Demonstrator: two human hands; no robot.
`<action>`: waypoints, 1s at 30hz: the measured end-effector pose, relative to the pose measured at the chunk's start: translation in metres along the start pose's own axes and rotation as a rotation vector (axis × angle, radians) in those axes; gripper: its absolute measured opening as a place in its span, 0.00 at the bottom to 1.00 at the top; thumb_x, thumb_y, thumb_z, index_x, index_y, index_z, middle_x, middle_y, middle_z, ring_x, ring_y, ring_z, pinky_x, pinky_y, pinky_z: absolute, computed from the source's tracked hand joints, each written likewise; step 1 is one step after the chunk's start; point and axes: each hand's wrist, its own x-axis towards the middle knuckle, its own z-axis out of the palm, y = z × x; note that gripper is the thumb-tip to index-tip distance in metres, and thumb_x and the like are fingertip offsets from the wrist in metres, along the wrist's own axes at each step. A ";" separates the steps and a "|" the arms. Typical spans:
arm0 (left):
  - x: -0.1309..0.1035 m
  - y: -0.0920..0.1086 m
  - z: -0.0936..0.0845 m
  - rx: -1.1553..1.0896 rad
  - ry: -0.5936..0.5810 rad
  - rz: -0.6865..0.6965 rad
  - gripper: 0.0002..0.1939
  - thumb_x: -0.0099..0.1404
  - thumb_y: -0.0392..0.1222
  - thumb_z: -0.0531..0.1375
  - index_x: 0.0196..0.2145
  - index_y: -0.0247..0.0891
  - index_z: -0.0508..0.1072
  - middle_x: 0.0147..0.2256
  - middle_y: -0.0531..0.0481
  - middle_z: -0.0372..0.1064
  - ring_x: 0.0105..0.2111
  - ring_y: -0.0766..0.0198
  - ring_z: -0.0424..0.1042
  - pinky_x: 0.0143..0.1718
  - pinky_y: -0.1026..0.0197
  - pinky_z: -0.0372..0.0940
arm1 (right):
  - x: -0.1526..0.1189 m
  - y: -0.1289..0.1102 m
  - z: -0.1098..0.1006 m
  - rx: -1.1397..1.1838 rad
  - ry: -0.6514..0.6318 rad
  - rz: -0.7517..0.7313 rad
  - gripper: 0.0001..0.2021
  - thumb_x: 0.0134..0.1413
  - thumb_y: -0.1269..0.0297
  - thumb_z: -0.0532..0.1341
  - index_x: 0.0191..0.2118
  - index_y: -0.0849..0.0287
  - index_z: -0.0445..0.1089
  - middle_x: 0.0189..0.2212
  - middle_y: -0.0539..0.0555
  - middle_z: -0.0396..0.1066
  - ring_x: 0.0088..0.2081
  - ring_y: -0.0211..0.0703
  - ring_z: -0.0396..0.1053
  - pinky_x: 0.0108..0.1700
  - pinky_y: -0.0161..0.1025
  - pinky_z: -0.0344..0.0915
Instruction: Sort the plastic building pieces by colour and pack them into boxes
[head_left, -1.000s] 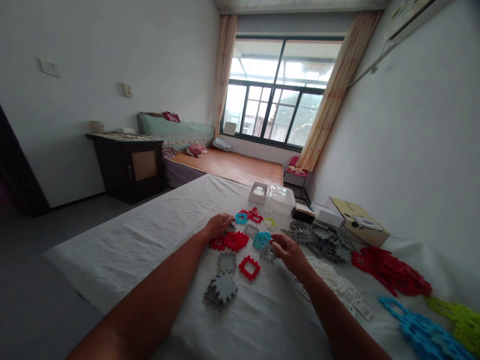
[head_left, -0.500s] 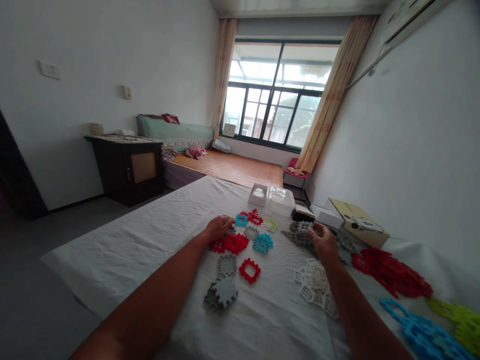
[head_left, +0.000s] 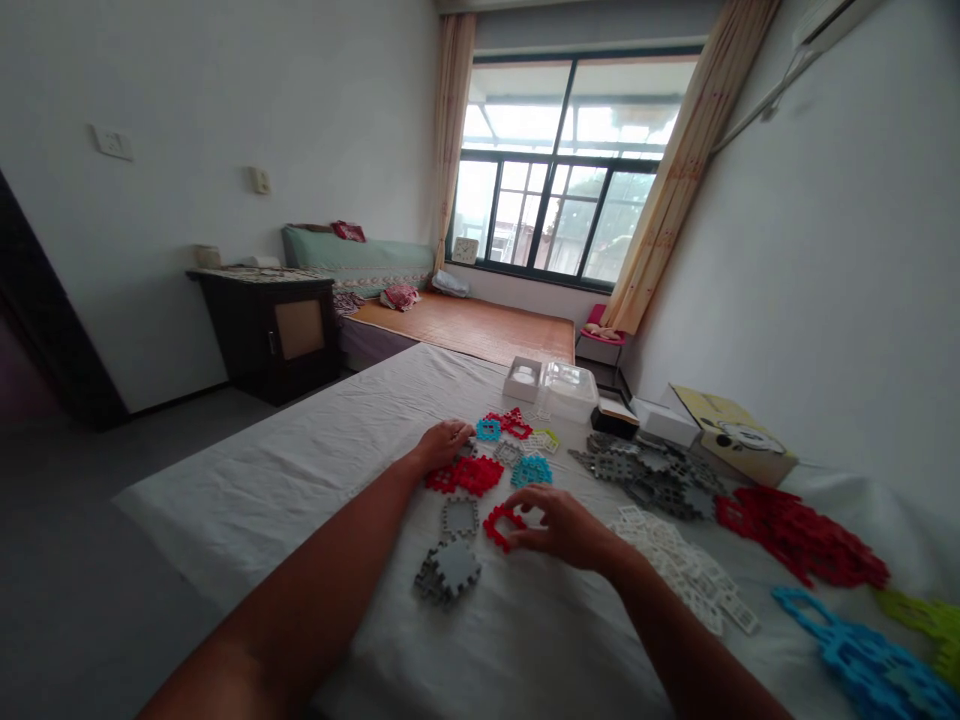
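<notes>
My left hand (head_left: 444, 444) rests on the table with its fingers curled over a grey notched building piece (head_left: 466, 451), mostly hidden beneath them. Just below it lies a cluster of red notched pieces (head_left: 476, 474). My right hand (head_left: 559, 522) is at a red square frame piece (head_left: 495, 528) lying on the cloth; thumb and forefinger stand apart at its right side, and a firm hold does not show. Left of that frame are a grey square piece (head_left: 460, 515) and a small stack of grey pieces (head_left: 450, 570). Blue pieces (head_left: 531, 470) lie above my right hand.
A white cloth (head_left: 300, 470) covers the table. To the right are piles of grey (head_left: 652, 470), white (head_left: 679, 560), red (head_left: 806, 535) and blue pieces (head_left: 870, 650). Along the far edge stand a clear plastic box (head_left: 570, 390), a white box (head_left: 523, 378) and a yellow box (head_left: 739, 430).
My right hand has moved left and nearer, from the grey pile to the red square frame. My left hand stays by the red cluster. The view has shifted slightly.
</notes>
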 end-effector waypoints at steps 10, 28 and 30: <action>0.002 -0.002 0.002 -0.012 -0.005 -0.002 0.21 0.67 0.47 0.43 0.38 0.39 0.75 0.40 0.48 0.74 0.42 0.62 0.70 0.46 0.63 0.60 | -0.004 -0.016 0.018 -0.180 0.116 -0.016 0.08 0.53 0.65 0.57 0.38 0.54 0.71 0.32 0.51 0.72 0.35 0.40 0.68 0.39 0.34 0.62; 0.009 -0.006 -0.004 -0.100 -0.037 -0.019 0.25 0.64 0.55 0.42 0.38 0.41 0.74 0.41 0.48 0.74 0.44 0.59 0.70 0.48 0.61 0.61 | -0.050 0.007 -0.014 -0.019 0.393 0.227 0.11 0.54 0.65 0.54 0.42 0.58 0.68 0.26 0.49 0.73 0.27 0.36 0.69 0.31 0.33 0.64; 0.010 -0.009 -0.003 -0.110 -0.046 -0.043 0.25 0.63 0.56 0.43 0.38 0.43 0.75 0.42 0.49 0.74 0.45 0.59 0.70 0.48 0.61 0.61 | -0.080 0.016 -0.036 -0.007 0.463 0.281 0.12 0.54 0.63 0.54 0.44 0.58 0.67 0.27 0.50 0.74 0.27 0.37 0.70 0.31 0.33 0.64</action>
